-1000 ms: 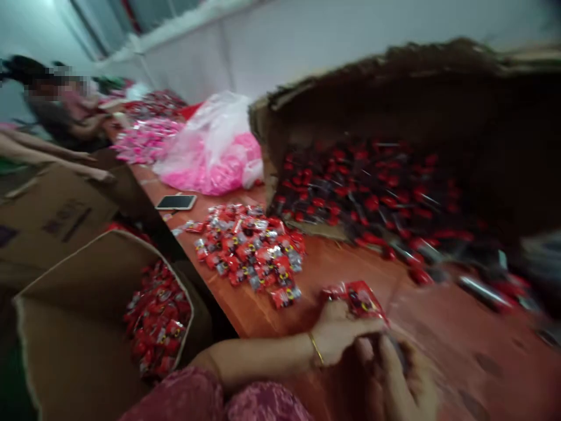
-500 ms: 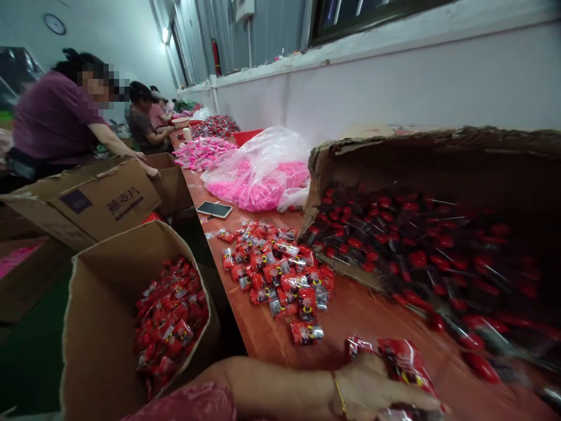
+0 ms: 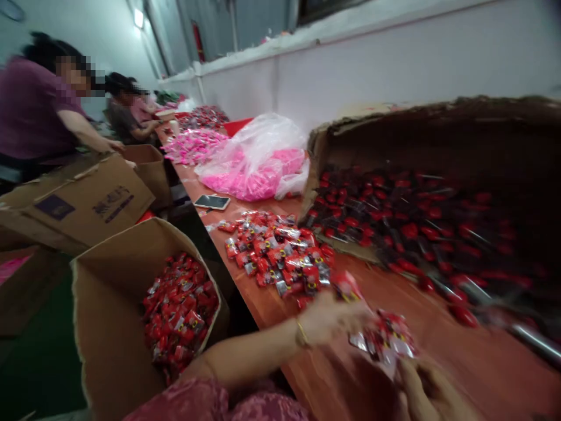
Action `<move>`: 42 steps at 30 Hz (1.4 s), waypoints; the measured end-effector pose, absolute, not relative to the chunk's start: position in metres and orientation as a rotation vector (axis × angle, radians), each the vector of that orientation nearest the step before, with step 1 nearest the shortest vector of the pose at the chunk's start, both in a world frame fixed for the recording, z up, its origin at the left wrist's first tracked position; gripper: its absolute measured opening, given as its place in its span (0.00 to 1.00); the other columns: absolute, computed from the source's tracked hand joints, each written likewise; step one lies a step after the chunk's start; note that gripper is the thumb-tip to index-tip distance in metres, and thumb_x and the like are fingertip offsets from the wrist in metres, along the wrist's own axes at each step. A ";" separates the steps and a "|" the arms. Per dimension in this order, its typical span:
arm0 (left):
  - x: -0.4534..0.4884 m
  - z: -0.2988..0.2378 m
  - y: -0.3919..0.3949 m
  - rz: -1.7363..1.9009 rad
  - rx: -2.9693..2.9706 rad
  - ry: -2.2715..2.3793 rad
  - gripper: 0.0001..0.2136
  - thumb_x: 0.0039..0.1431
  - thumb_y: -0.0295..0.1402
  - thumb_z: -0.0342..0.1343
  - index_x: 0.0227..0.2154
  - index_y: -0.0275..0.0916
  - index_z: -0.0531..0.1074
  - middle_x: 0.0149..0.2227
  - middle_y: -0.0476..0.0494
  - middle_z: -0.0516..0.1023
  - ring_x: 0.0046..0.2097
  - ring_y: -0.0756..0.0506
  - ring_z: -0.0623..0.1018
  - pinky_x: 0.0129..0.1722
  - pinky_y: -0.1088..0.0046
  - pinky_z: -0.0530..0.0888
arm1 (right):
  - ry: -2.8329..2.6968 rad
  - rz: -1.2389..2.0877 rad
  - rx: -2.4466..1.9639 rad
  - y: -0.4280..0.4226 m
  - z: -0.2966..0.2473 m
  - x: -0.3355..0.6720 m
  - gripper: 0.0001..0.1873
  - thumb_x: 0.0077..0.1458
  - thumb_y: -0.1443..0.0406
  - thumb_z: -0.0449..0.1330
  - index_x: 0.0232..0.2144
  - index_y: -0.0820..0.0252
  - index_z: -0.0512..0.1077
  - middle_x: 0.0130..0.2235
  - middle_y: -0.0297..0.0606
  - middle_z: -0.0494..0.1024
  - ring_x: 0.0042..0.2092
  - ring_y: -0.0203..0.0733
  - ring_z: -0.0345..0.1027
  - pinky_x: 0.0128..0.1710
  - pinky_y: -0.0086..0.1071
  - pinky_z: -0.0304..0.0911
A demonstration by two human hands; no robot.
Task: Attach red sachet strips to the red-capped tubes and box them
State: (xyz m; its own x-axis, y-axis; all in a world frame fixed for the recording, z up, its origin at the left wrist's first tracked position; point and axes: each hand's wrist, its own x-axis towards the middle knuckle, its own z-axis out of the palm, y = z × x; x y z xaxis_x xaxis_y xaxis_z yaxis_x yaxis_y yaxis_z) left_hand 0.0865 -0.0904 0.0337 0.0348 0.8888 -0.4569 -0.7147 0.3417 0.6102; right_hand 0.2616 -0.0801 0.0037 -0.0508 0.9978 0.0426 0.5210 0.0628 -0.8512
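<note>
The right hand (image 3: pixel 432 390) curls at the red packets (image 3: pixel 392 336), the left hand (image 3: pixel 333 320) stretched toward them — blur hides whether either grip is closed. Rightward, the counter (image 3: pixel 464 362) leaves moving room; its left edge passes close to the packet pile (image 3: pixel 276 257). Beyond, the tipped carton (image 3: pixel 394 140) opens handward — likely for easy reach.

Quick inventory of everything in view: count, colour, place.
Table: one, orange, centre
Packet pile: many, red, on table
Tipped carton: one, brown, right
Loose pieces: many, red, right
Phone: one, black screen, table edge
Plastic bag: one, clear, beyond phone
Pink pieces: many, pink, far table
Packet carton: one, brown, beside table
Other cartons: three visible, brown, left
Co-workers: three visible, purple, grey, pink tops, upper left
Packets at hands: several, red, lower centre
Left hand: one, blurred, over table
Right hand: one, blurred, lower right
</note>
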 end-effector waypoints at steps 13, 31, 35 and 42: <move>0.004 0.057 -0.037 2.088 -0.310 0.822 0.18 0.60 0.39 0.43 0.46 0.34 0.68 0.28 0.46 0.80 0.37 0.51 0.79 0.46 0.75 0.70 | -2.047 0.022 -1.610 0.080 -0.018 0.291 0.24 0.57 0.53 0.46 0.40 0.68 0.70 0.40 0.56 0.75 0.41 0.53 0.66 0.41 0.43 0.60; 0.101 0.021 -0.031 0.937 1.649 1.606 0.10 0.50 0.34 0.56 0.36 0.41 0.77 0.40 0.41 0.79 0.45 0.40 0.76 0.50 0.63 0.69 | -2.454 0.029 -1.385 0.101 -0.031 0.309 0.20 0.62 0.62 0.44 0.49 0.69 0.66 0.51 0.51 0.72 0.51 0.50 0.62 0.51 0.42 0.56; 0.115 0.010 -0.025 0.864 1.875 1.506 0.11 0.54 0.33 0.52 0.38 0.41 0.76 0.43 0.40 0.78 0.48 0.40 0.75 0.54 0.61 0.66 | -2.445 -0.012 -1.306 0.062 -0.043 0.334 0.23 0.60 0.57 0.48 0.50 0.67 0.67 0.51 0.50 0.72 0.52 0.50 0.61 0.52 0.44 0.56; 0.126 0.010 -0.012 0.778 2.038 1.512 0.14 0.56 0.29 0.48 0.43 0.37 0.74 0.48 0.36 0.75 0.53 0.40 0.71 0.58 0.60 0.60 | -2.257 -0.143 -1.425 0.033 -0.043 0.343 0.17 0.61 0.61 0.48 0.40 0.61 0.74 0.47 0.47 0.75 0.51 0.49 0.63 0.52 0.45 0.57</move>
